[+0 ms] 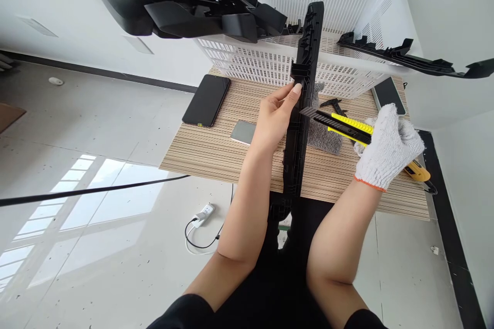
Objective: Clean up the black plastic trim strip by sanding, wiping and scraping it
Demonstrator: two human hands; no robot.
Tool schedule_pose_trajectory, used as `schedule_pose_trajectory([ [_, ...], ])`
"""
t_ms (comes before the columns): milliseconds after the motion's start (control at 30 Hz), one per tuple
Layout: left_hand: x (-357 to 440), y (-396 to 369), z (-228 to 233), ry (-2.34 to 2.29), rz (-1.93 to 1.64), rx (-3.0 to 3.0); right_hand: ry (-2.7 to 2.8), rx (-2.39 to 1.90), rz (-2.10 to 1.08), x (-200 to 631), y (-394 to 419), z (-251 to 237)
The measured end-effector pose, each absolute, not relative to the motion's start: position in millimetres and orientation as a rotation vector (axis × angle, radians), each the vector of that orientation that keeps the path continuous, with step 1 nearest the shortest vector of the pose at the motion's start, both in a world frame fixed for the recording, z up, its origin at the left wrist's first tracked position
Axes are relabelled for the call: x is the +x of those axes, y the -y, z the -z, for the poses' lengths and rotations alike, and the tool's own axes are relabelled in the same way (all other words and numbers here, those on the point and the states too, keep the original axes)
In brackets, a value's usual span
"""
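My bare left hand (275, 115) pinches the edge of a long black plastic trim piece (295, 151), which stands lengthwise in front of me, its ribbed inner side showing. In a white knitted glove, my right hand (389, 144) grips a yellow and black utility knife (349, 128). The knife's blade is extended leftward, its tip at the trim's right edge just below my left fingertips; whether it touches I cannot tell. Behind the knife lies a grey cloth (324, 139), partly covered by the trim.
A white plastic basket (247, 64) at the back holds black plastic parts (200, 5) jutting over its rim. On the striped table (200, 151) lie a black tablet (207, 100), a grey flat object (243, 132) and a black caliper (335, 105). A power strip (204, 215) is on the floor.
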State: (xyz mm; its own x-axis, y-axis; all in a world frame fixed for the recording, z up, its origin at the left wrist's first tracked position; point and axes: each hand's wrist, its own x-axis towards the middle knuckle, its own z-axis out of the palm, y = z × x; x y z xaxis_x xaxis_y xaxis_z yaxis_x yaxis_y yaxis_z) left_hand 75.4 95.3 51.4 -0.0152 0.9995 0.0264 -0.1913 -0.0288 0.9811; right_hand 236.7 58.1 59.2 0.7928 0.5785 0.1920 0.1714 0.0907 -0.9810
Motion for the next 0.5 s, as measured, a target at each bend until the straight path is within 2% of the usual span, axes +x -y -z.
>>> schedule_pose_trajectory([
  [500,74.6,-95.0,-51.0,-1.044,-1.307,1.087,0.644,-1.466,-0.282,233.9,-58.9,-59.8],
])
